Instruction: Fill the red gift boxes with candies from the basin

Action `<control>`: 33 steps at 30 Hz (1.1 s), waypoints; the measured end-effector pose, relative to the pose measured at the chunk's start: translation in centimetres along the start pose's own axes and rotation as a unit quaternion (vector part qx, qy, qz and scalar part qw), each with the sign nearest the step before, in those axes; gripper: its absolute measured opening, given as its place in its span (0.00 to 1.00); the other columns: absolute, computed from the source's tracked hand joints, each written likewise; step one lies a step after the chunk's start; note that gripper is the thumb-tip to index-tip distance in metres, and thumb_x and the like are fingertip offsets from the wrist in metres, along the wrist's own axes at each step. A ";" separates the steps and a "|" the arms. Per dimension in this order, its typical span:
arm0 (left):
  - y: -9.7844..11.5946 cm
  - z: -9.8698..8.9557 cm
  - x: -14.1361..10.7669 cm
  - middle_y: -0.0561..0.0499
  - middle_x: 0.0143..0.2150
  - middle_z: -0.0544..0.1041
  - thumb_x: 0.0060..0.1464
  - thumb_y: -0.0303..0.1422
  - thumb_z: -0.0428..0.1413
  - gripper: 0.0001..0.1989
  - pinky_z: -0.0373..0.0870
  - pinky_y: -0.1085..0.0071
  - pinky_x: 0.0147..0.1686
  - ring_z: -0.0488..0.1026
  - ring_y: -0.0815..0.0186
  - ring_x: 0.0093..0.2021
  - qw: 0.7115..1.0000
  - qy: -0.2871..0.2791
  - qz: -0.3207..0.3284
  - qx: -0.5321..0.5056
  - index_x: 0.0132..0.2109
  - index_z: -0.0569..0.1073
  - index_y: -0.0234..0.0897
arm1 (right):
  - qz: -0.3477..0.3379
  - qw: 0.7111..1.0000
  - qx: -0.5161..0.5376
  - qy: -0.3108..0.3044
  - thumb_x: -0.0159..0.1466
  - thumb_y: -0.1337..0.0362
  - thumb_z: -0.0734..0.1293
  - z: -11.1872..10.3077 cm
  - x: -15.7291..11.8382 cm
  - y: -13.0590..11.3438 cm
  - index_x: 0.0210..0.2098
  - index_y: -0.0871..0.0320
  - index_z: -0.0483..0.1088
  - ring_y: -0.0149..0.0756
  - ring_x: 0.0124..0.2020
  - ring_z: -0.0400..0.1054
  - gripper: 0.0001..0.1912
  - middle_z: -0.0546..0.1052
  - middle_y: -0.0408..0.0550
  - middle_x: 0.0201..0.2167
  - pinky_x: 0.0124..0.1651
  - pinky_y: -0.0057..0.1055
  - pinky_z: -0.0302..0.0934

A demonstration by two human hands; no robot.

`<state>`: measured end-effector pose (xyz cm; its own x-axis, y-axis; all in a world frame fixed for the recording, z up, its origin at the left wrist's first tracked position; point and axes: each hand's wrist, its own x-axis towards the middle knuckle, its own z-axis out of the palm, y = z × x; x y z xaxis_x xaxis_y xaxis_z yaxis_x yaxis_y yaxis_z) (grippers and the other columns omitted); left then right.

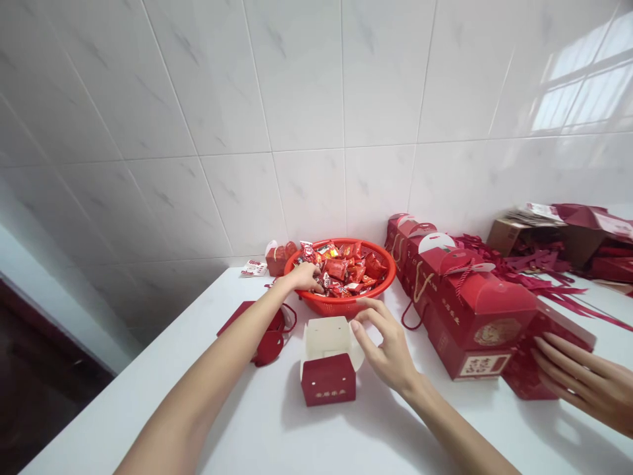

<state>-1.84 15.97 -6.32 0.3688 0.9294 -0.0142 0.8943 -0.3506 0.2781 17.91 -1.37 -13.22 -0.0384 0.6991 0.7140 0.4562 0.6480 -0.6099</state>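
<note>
My left hand (307, 277) reaches into a red plastic basket (341, 307) heaped with wrapped candies (346, 267); its fingers curl down among the wrappers, and what they hold, if anything, is hidden. In front of the basket stands a small red box (329, 380), its flaps up and its pale inside showing. My right hand (384, 340) is at the right flap of this box, with thumb and fingers apart and nothing between them. A flat dark red box piece (270, 343) with a cord lies left of the box, beneath my left forearm.
Closed red gift boxes (459, 307) with cords stand in a row at the right. Another person's hand (576, 373) touches a red box (537, 369) there. Red ribbons (544, 284) and cartons (524, 234) lie behind. Printed cards (254, 268) and a small red box (277, 258) sit left of the basket.
</note>
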 end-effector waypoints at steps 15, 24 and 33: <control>-2.2 0.5 -1.4 0.47 0.43 0.80 0.37 0.33 0.66 0.26 0.72 0.67 0.35 0.75 0.63 0.35 0.873 0.130 0.035 -0.469 0.48 0.77 0.36 | 0.001 1.000 0.016 0.008 0.68 0.65 0.63 0.2 0.0 0.3 0.33 0.55 0.69 0.41 0.51 0.71 0.07 0.75 0.53 0.46 0.50 0.34 0.65; -0.4 0.3 -2.7 0.45 0.40 0.81 0.36 0.32 0.72 0.29 0.73 0.70 0.37 0.78 0.64 0.37 0.787 0.077 0.093 -0.605 0.49 0.78 0.33 | 0.115 0.982 0.144 0.030 0.68 0.56 0.64 0.4 0.3 0.4 0.44 0.54 0.70 0.39 0.42 0.72 0.10 0.77 0.50 0.43 0.45 0.34 0.66; 7.2 1.1 -4.4 0.44 0.48 0.79 0.43 0.32 0.70 0.27 0.75 0.70 0.39 0.78 0.62 0.41 0.769 0.006 0.219 -0.601 0.52 0.76 0.36 | 0.229 0.915 0.330 0.045 0.61 0.49 0.71 -0.4 1.9 0.4 0.43 0.55 0.77 0.41 0.41 0.72 0.18 0.80 0.50 0.44 0.46 0.37 0.66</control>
<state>3.22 9.22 -5.35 0.5594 0.7560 0.3399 -0.1971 -0.2770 0.9404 18.40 0.06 -11.99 0.1094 0.9348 0.3380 -0.2314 0.3547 -0.9059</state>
